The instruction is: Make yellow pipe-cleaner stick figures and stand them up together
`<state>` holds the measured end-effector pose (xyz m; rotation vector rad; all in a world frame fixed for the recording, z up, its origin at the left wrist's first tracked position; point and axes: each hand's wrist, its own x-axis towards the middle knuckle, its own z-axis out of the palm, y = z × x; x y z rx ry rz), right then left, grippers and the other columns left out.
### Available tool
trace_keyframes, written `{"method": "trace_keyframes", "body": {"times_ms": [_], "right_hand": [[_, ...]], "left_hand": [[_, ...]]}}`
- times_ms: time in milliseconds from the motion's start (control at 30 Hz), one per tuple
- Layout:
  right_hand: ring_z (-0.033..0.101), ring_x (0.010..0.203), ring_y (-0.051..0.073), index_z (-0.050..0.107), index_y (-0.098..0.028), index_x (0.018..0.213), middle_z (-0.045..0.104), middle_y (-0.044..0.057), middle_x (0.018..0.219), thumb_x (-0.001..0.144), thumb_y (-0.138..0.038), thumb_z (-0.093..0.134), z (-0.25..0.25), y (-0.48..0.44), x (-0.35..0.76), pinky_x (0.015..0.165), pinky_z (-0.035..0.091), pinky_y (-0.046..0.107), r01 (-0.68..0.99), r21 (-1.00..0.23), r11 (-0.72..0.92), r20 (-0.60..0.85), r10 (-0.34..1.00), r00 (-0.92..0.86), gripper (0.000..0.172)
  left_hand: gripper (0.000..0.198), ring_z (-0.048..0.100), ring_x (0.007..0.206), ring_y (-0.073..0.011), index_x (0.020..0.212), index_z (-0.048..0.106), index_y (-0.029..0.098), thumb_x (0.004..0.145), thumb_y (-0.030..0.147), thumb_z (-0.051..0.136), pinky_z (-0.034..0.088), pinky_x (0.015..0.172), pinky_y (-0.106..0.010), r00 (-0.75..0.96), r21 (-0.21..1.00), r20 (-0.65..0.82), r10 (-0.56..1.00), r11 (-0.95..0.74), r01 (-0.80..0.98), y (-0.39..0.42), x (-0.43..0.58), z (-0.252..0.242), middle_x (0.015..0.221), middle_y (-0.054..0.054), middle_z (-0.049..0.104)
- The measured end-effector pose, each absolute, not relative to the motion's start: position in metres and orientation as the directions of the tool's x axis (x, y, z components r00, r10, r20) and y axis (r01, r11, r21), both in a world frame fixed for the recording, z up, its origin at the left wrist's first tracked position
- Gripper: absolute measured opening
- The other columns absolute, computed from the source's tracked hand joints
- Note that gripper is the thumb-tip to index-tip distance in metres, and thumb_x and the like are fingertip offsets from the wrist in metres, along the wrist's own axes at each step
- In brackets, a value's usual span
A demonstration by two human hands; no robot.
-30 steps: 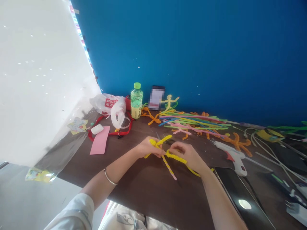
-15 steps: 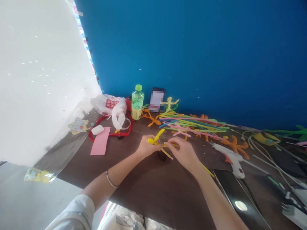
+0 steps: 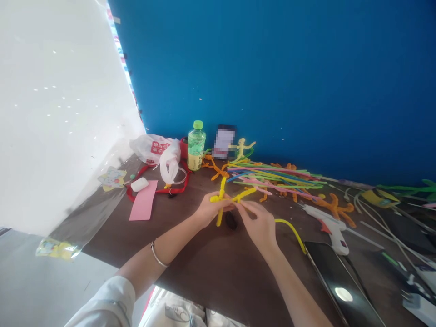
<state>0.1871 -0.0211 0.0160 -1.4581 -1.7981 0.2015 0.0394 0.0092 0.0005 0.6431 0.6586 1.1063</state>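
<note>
While the left hand [image 3: 208,210] grips a yellow pipe-cleaner figure [image 3: 222,185] at its middle, the right hand [image 3: 260,223] pinches the same piece from the other side, thumb and fingertips closed on it. The figure is held above the dark brown table [image 3: 200,263], between the two hands, with fuzzy limbs sticking up and down beside the left hand and another slanting up above the right fingertips. A loose yellow pipe cleaner [image 3: 292,225] curves from behind the right hand to the edge of a black smartphone [image 3: 342,277]. Near that phone lies a white glue gun [image 3: 329,223]. Beyond the hands, a bundle of colored pipe cleaners [image 3: 275,175] spreads across the table, with an orange pipe-cleaner figure [image 3: 335,209] at its right end. A green-capped bottle [image 3: 195,149] stands near the blue wall [image 3: 259,68]. On the left, a white rounded case [image 3: 139,184] overlaps a pink paper strip [image 3: 145,205], just in front of a white plastic bag [image 3: 145,147].
</note>
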Motion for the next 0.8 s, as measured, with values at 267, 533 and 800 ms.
{"method": "trace_keyframes", "body": {"times_ms": [267, 533, 800], "right_hand": [[0.06, 0.07, 0.019, 0.068, -0.023, 0.075, 0.068, 0.003, 0.077, 0.075, -0.029, 0.055, 0.019, -0.016, 0.192, 0.069, 0.045, 0.033, 0.7, -0.614, 0.366, 0.429, 0.898, -0.093, 0.014], [0.057, 0.069, 0.018, 0.067, -0.023, 0.073, 0.067, 0.001, 0.074, 0.076, -0.027, 0.055, 0.02, -0.015, 0.188, 0.068, 0.041, 0.033, 0.697, -0.573, 0.431, 0.425, 0.884, -0.197, 0.013], [0.057, 0.068, 0.018, 0.065, -0.022, 0.069, 0.066, 0.002, 0.07, 0.073, -0.028, 0.056, 0.024, -0.019, 0.188, 0.071, 0.042, 0.034, 0.562, -0.725, 0.399, 0.37, 0.913, -0.171, 0.011]], "left_hand": [[0.028, 0.062, 0.065, -0.0199, 0.077, 0.064, 0.008, 0.057, 0.027, 0.072, 0.047, 0.072, -0.038, 0.369, 0.778, -0.173, 0.913, 0.356, -0.517, 0.013, 0.032, 0.002, 0.067, -0.007, 0.064], [0.034, 0.056, 0.055, -0.0102, 0.081, 0.066, 0.009, 0.054, 0.028, 0.075, 0.043, 0.056, -0.024, 0.292, 0.889, -0.173, 0.941, 0.277, -0.364, 0.017, 0.031, -0.007, 0.064, -0.004, 0.062], [0.033, 0.061, 0.061, -0.0136, 0.081, 0.066, 0.009, 0.053, 0.023, 0.076, 0.045, 0.062, -0.026, 0.455, 0.794, -0.172, 0.874, 0.397, -0.461, 0.018, 0.028, -0.006, 0.069, -0.006, 0.064]]}}
